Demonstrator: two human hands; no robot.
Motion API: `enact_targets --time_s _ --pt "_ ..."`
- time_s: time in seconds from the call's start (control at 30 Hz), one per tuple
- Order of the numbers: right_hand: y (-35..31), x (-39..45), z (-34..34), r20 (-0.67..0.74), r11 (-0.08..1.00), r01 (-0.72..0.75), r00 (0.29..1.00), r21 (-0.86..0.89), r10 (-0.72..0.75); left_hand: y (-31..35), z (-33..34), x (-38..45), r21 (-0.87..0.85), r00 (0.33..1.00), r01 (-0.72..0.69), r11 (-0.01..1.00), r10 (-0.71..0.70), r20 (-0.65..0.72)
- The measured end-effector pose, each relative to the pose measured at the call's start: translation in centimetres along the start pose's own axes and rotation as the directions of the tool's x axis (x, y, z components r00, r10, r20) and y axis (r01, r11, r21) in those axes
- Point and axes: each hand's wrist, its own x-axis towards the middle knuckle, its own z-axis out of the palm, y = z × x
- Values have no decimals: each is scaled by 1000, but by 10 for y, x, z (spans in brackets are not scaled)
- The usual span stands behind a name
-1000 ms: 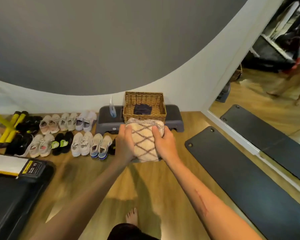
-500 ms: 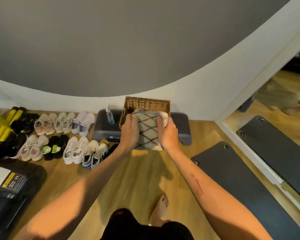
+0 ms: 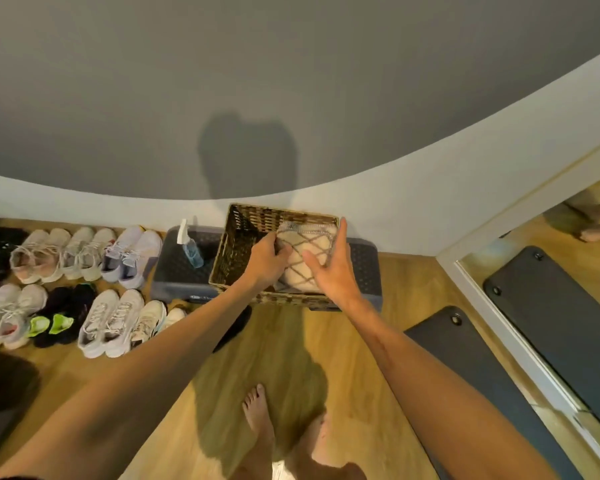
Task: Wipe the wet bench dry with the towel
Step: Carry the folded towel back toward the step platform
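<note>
A folded cream towel [image 3: 305,251] with a dark diamond pattern lies inside the brown wicker basket [image 3: 238,237]. The basket stands on a low dark grey step bench [image 3: 177,265] against the wall. My left hand [image 3: 265,259] reaches into the basket and grips the towel's left edge. My right hand [image 3: 333,271] hovers over the towel's right side with its fingers spread, holding nothing. A clear blue spray bottle [image 3: 189,249] stands on the bench to the left of the basket.
Two rows of shoes [image 3: 94,271] line the wooden floor to the left. A dark exercise mat [image 3: 478,372] lies on the right, beside a wall mirror [image 3: 551,306]. My bare feet [image 3: 260,420] stand on the floor below. A grey wall rises behind the bench.
Both hands carried the folded towel forward and lowered it into the basket. My right hand has let go and spread its fingers; the left hand still grips the towel. I have stepped closer.
</note>
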Motion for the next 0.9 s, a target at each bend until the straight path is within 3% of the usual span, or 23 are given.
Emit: enact_targets --time_s 0.17,0.27,0.33,0.4,0.47,0.63,0.73,0.9 --pt "88 76 28 122 980 48 992 -192 -24 -74 56 86 55 998 66 996 -66 0" --pt "167 120 60 83 909 230 973 -349 -214 -141 102 138 73 987 146 987 -151 64" --pt "218 145 81 100 880 245 970 -408 -223 -183 130 167 31 974 184 982 -186 127" --pt "250 167 98 73 876 189 982 -443 -174 -221 157 193 25 971 196 980 -197 136" --pt "284 187 111 101 878 55 995 -475 -8 -254 182 217 11 970 222 975 -222 95" --pt "343 224 151 167 862 -105 963 -496 213 -312 219 245 94 947 307 947 -314 71" --pt "368 242 162 241 795 -174 896 -581 372 -331 235 248 198 911 336 921 -371 182" --pt "401 255 174 295 667 -140 817 -732 495 -328 243 258 302 803 310 902 -418 425"
